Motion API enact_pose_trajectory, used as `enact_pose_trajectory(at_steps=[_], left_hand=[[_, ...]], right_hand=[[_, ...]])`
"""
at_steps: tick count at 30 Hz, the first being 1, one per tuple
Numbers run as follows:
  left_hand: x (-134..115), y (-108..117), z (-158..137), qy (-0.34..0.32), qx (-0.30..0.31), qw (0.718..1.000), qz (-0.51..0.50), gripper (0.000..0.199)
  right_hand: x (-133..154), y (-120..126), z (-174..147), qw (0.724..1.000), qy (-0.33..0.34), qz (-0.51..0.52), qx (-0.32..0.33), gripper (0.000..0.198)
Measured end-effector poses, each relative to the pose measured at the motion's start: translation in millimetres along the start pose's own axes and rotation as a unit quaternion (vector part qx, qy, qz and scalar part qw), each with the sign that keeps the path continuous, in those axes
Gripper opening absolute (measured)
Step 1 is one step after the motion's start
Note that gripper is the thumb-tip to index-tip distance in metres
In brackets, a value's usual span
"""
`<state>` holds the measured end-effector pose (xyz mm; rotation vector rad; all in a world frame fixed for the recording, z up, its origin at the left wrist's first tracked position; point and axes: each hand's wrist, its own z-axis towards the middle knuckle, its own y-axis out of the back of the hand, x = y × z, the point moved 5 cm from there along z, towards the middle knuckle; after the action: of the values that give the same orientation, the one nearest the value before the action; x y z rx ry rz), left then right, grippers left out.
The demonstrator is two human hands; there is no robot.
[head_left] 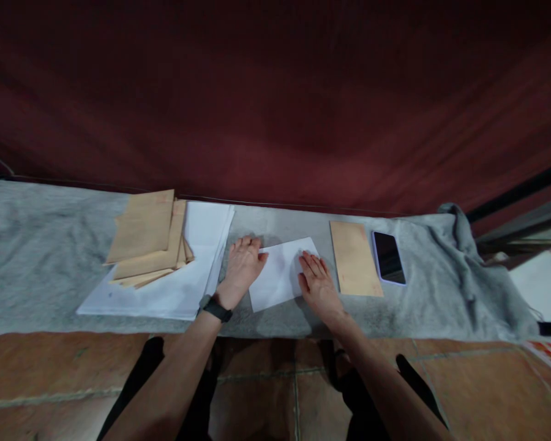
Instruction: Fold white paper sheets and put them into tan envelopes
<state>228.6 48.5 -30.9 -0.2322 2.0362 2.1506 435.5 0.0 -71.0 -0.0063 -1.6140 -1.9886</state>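
A white sheet of paper (280, 272), which looks folded, lies slightly slanted on the grey cloth between my hands. My left hand (244, 260) rests palm down at its left edge, fingers stretched out and the thumb over the paper. On its right end my right hand (316, 278) lies flat with the fingers extended. Just right of that hand is a single brown envelope (356, 258). To the left of my left hand, a pile of brown envelopes (144, 226) sits on a stack of white paper (206, 220).
A phone (389, 258) in a light purple case lies beyond the single envelope. The grey cloth (445, 275) is bunched up at its right end. Behind it hangs a dark red curtain (275, 122). Tiled floor (266, 392) shows below the front edge.
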Motion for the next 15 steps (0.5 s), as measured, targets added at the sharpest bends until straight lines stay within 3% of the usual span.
enact_pose_trajectory(at_steps=[4,8,13,15], left_hand=[[14,-5,1,0.027,0.063,0.984,-0.162,0.001],[30,-10,3,0.043,0.105,0.963,-0.244,0.009],[46,-3,0,0.089,0.086,0.932,-0.341,0.014],[51,-1,-4,0.141,0.079,0.895,-0.415,0.014]], right_hand=[[-2,2,0,1.0,-0.004,-0.002,0.0,0.049],[-4,3,0,1.0,-0.002,0.0,0.002,0.049],[-3,4,0,1.0,0.02,0.021,-0.006,0.056],[0,4,0,0.999,0.035,0.028,0.001,0.061]])
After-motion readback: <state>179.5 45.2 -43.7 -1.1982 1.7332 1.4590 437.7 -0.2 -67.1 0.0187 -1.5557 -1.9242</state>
